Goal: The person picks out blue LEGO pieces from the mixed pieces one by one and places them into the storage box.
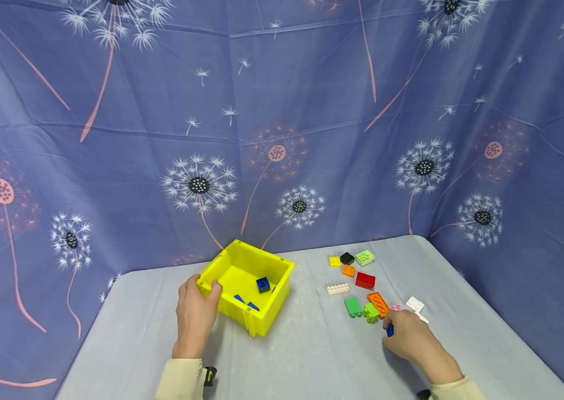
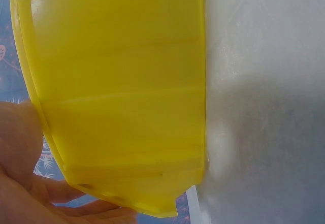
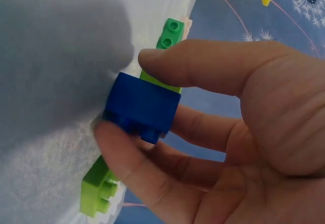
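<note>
My left hand (image 1: 196, 312) grips a yellow bin (image 1: 270, 303) at its left corner, with the thumb at the rim. Inside the bin lie a dark blue block (image 1: 263, 285) and several smaller blue pieces (image 1: 253, 306). Most of the left wrist view is filled by the bin's outer wall (image 2: 122, 71). On the right of the table, my right hand (image 1: 409, 336) holds another blue block (image 3: 142, 102) between thumb and fingers. Close by that hand are an orange block (image 1: 378, 304), a lime green block (image 1: 370, 313) and a green block (image 1: 353, 307).
Farther back are a red block (image 1: 365, 280), a white studded plate (image 1: 338, 289), a small orange block (image 1: 349, 270), a yellow block (image 1: 334, 261), a black piece (image 1: 347, 258) and a pale green block (image 1: 364, 257). White pieces (image 1: 415, 304) lie beyond the right hand. Patterned blue cloth surrounds the table.
</note>
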Tool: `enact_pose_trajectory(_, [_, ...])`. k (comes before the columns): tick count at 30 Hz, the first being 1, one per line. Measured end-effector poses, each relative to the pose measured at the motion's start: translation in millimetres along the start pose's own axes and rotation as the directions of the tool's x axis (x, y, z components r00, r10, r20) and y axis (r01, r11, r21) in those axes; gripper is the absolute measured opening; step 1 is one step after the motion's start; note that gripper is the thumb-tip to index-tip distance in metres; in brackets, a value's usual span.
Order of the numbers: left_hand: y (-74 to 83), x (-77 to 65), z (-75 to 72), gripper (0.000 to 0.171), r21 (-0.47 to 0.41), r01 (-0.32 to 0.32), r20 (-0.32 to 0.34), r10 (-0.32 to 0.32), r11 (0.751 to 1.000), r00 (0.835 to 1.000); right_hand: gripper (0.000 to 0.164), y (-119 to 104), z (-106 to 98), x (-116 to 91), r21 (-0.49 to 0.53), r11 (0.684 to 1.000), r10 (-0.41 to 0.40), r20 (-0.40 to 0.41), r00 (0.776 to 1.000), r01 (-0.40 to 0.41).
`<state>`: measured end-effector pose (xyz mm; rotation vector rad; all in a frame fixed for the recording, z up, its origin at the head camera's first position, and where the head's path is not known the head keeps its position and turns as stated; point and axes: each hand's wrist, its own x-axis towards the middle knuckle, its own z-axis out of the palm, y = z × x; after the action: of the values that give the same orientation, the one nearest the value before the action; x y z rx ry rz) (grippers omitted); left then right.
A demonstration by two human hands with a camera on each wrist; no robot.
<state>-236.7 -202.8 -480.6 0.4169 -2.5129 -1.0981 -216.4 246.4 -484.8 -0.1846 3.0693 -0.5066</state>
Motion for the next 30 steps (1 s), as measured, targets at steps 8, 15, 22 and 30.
enact_pose_trajectory(8, [0.1,-0.4,0.0,0.066,0.003,0.0,-0.001,0.0,1.0,1.0,0.019,2.8,5.6,-0.4,0.001,1.0,-0.025,-0.032,0.999,0.025])
enact_pose_trajectory(15, [0.1,-1.2,-0.5,0.066,0.002,-0.001,0.003,0.001,1.0,1.0,0.019,3.4,8.3,0.1,0.015,1.0,-0.018,-0.042,0.999,0.018])
enact_pose_trajectory(22, [0.3,-2.2,-0.3,0.067,-0.004,0.0,0.001,0.0,1.0,1.0,0.019,1.9,8.2,0.0,0.018,1.0,0.001,-0.032,0.999,-0.001])
enact_pose_trajectory(30, [0.7,-0.9,0.2,0.067,-0.001,0.002,0.0,-0.002,1.0,1.0,0.018,3.2,9.2,1.2,0.021,1.0,0.009,-0.022,1.0,-0.008])
